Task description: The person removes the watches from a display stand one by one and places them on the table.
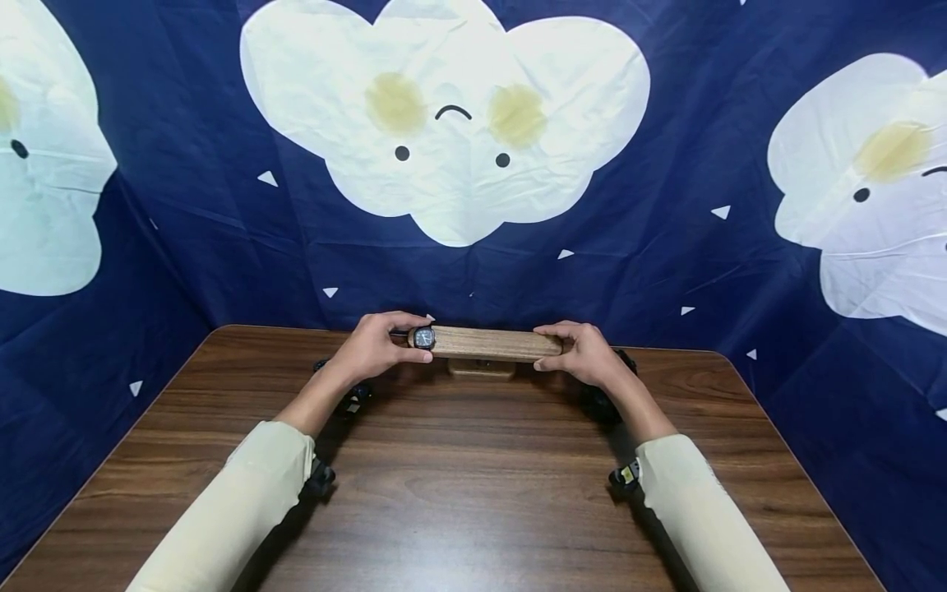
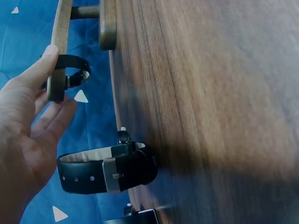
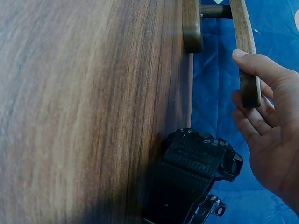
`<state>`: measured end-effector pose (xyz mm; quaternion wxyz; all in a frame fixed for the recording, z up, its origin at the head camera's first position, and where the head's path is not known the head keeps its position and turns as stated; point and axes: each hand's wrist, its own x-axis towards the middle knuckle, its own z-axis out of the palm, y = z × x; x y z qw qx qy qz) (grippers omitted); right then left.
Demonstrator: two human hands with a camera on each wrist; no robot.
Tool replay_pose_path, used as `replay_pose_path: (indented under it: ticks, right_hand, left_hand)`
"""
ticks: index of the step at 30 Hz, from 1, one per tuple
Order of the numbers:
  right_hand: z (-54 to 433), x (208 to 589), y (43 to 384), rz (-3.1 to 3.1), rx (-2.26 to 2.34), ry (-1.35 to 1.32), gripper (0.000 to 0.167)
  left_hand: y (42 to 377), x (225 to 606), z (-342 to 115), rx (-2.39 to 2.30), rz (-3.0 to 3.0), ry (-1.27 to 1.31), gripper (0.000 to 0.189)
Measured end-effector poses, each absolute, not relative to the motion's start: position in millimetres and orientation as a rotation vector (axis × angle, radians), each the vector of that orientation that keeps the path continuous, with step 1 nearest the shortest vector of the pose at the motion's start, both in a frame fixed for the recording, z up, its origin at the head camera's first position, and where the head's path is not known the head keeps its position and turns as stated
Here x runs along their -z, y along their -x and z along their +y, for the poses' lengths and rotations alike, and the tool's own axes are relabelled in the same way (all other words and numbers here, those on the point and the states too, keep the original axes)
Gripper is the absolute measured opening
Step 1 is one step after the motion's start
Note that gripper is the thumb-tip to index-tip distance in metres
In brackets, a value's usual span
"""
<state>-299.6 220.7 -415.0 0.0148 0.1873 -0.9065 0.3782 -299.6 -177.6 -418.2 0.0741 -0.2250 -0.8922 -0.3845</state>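
A wooden watch stand (image 1: 488,344), a long bar on a post and base (image 1: 481,369), stands near the table's back edge. A black-strapped wristwatch (image 1: 424,338) is looped around the bar's left end. My left hand (image 1: 377,341) grips that end, thumb and fingers on opposite sides of the bar beside the watch. At the other end, my right hand (image 1: 580,353) holds the bar between thumb and fingers. In the left wrist view the strap (image 2: 74,63) hangs around the bar. The bar's bare right end (image 3: 251,93) shows in the right wrist view.
Another black wristwatch (image 2: 107,170) stands on the table below my left hand, with part of a further one (image 2: 133,217) behind it. Bulky black objects (image 3: 187,172) of unclear kind lie under my right forearm. A blue cloud-patterned cloth (image 1: 473,279) hangs behind the table.
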Motion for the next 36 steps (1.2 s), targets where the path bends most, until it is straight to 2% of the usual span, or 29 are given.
replay_pose_path:
  ticks: [36]
  right_hand:
    - [222,417,301,-2.808,-1.181,-0.607,0.060]
  left_hand:
    - [299,417,-194,1.296,-2.673,0.542,0.056]
